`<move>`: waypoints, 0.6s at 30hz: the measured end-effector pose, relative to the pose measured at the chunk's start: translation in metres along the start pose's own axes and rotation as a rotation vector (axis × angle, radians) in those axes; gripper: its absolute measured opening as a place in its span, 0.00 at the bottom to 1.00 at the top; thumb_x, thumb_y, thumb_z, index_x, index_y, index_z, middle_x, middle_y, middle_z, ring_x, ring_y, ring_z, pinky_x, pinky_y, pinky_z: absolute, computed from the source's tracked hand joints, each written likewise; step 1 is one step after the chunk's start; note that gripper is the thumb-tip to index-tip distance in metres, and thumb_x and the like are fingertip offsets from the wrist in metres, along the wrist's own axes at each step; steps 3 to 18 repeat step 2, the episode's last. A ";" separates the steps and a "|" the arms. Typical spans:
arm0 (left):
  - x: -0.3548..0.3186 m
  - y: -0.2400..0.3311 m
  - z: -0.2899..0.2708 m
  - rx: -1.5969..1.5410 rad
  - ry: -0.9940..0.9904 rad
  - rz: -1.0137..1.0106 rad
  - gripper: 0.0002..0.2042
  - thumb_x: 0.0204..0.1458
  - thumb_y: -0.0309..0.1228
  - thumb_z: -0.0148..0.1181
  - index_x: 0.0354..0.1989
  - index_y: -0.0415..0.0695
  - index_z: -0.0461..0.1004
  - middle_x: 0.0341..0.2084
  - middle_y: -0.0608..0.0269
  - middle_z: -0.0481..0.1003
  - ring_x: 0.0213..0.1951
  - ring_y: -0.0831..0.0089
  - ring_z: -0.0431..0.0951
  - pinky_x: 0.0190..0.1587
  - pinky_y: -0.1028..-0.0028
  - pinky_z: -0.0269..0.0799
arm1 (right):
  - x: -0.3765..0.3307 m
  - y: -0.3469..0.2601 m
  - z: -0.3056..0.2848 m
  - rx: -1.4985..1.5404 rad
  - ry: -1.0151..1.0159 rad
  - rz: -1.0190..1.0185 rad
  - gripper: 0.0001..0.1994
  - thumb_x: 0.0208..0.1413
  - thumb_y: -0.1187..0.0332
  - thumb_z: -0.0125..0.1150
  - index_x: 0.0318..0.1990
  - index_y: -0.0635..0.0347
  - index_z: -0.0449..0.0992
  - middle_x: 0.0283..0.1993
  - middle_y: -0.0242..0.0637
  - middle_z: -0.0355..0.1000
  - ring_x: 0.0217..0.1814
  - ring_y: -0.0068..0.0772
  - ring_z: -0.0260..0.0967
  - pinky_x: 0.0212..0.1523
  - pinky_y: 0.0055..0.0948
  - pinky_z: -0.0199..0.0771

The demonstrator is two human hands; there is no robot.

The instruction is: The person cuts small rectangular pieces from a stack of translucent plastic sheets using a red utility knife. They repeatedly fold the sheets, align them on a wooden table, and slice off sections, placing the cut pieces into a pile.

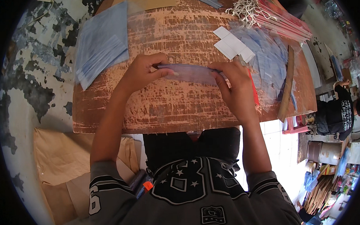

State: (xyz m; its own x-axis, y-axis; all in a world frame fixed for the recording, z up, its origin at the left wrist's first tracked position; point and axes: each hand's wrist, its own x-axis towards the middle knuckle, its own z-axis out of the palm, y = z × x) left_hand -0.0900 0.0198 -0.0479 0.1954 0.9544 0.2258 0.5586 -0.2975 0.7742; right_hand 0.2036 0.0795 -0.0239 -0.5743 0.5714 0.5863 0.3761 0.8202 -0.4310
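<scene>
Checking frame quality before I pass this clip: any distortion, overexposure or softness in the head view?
Head view: strong fisheye bend, the table edge bows and black corners vignette the frame; the tiled floor at lower right is blown out; both hands, left hand and right hand, and the clear sleeve they hold are sharp; the far rim clutter is soft.

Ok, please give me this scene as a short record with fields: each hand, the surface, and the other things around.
left hand: pinches the left end of a thin translucent bluish plastic sleeve
right hand: grips the right end of the same sleeve
surface: worn brown wooden board with flaking paint
left of the hands: stack of bluish clear plastic sheets
right of the hands: small white paper cards on a loose pile of clear sleeves
far right: bundle with white cord handles
</scene>
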 end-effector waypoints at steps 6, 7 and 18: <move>-0.003 0.000 -0.001 0.009 -0.019 0.000 0.09 0.56 0.30 0.69 0.40 0.39 0.81 0.33 0.64 0.80 0.35 0.77 0.78 0.41 0.76 0.73 | -0.005 0.001 0.000 0.052 -0.022 0.036 0.11 0.56 0.78 0.65 0.47 0.58 0.81 0.40 0.41 0.78 0.44 0.39 0.74 0.51 0.37 0.69; -0.003 0.000 -0.001 0.009 -0.019 0.000 0.09 0.56 0.30 0.69 0.40 0.39 0.81 0.33 0.64 0.80 0.35 0.77 0.78 0.41 0.76 0.73 | -0.005 0.001 0.000 0.052 -0.022 0.036 0.11 0.56 0.78 0.65 0.47 0.58 0.81 0.40 0.41 0.78 0.44 0.39 0.74 0.51 0.37 0.69; -0.003 0.000 -0.001 0.009 -0.019 0.000 0.09 0.56 0.30 0.69 0.40 0.39 0.81 0.33 0.64 0.80 0.35 0.77 0.78 0.41 0.76 0.73 | -0.005 0.001 0.000 0.052 -0.022 0.036 0.11 0.56 0.78 0.65 0.47 0.58 0.81 0.40 0.41 0.78 0.44 0.39 0.74 0.51 0.37 0.69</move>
